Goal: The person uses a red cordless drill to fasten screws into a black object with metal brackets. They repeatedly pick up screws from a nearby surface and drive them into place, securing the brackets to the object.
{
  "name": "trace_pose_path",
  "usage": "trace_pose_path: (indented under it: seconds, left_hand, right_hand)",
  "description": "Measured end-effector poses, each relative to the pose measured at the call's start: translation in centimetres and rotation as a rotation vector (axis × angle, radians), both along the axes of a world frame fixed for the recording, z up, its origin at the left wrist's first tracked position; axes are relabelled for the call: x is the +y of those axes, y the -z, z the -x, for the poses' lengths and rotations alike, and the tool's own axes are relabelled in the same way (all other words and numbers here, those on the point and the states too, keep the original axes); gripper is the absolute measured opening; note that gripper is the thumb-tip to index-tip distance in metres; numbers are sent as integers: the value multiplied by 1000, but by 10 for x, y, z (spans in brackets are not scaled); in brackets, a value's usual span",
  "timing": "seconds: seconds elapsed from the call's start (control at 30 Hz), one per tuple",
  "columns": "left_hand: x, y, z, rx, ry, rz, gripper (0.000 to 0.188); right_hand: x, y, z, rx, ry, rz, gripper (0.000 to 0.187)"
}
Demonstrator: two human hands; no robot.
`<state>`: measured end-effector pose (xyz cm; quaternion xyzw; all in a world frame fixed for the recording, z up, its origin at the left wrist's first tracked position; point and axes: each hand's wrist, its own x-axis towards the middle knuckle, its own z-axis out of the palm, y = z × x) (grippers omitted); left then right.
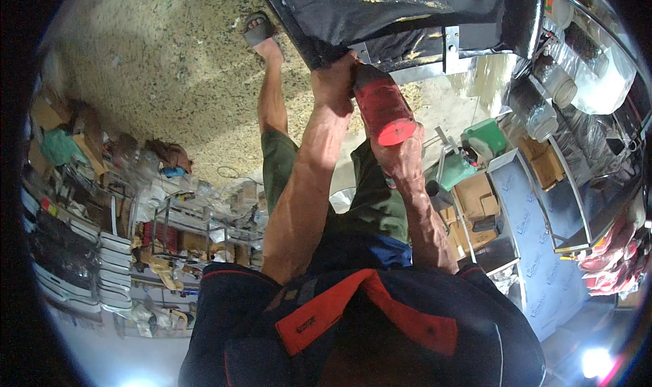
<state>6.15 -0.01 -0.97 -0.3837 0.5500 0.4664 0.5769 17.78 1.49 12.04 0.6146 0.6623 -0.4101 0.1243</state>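
The red tool [385, 105] is up at the near edge of a big black panel [407, 13], just right of where the left hand [333, 81] is. Its long axis runs on a slant: the fat round red end faces back toward the dark shirt [238, 326] and a bit to the right, while the dark nose points away and leftward, at the panel's edge. The very tip is hidden, so I can't say whether it actually touches.

Right hand [403, 149] is tucked behind and under the red end. Its fingers look closed round the tool, but the body blocks most of them and the handle too, so the tool sits above and just ahead of that grip. Left hand is up against the panel's edge, close beside the dark nose. Most of its fingers are out of sight, so I can't tell how far open they are or what they've got hold of.

Right of the tool, a metal bracket [451, 50] sits on the panel's edge. Under it all there's speckled floor [170, 74], with a foot in a dark sandal [255, 35] over to the left. Further right: jars [533, 108], a green container [485, 137] and cardboard boxes [477, 200].
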Motion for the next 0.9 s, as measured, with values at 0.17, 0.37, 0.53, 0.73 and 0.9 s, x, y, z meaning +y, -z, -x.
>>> trace_pose_path:
  seconds: [0.17, 0.37, 0.53, 0.73, 0.9]
  left_hand:
    - [-2, 16, 8, -117, 23, -78, 9]
    - [3, 10, 8, -141, -115, -75, 8]
    - [12, -3, 12, -103, -83, -31, 11]
    - [19, -21, 16, -149, -148, -60, 8]
    - [24, -35, 18, -140, -243, -150, 5]
  right_hand:
    - [5, 7, 5, 102, 71, 28, 43]
    - [4, 3, 8, 81, 89, 52, 34]
    - [5, -2, 12, 142, 97, -16, 19]
    - [4, -5, 15, 86, 69, -23, 17]
    - [2, -13, 11, 89, 94, 53, 38]
